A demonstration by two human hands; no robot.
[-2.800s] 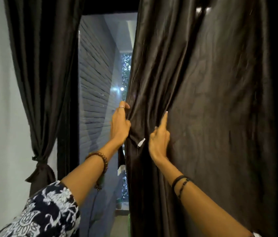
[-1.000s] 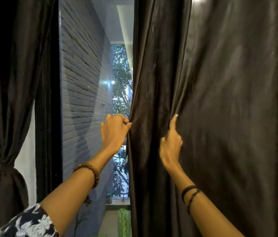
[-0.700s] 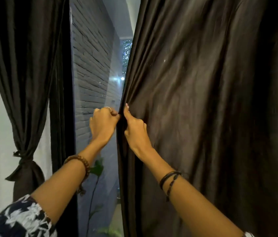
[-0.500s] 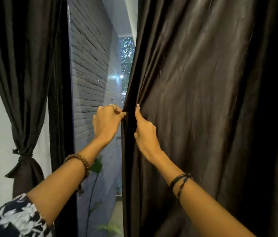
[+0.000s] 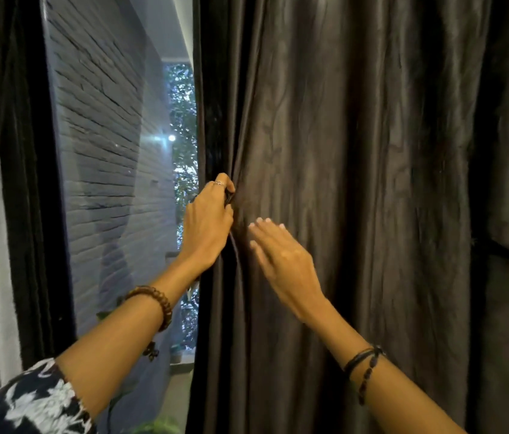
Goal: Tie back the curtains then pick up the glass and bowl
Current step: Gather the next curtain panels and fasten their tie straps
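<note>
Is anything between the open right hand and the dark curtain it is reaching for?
Nothing visible. The right hand hovers open in front of the curtain, just right of the left hand, which pinches the curtain's edge.

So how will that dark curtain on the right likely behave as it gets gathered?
Probably floppy: the curtain hangs in soft folds and bunches where the left hand pinches its edge. Its sheen hints it may slip. The right hand lies open against it.
</note>
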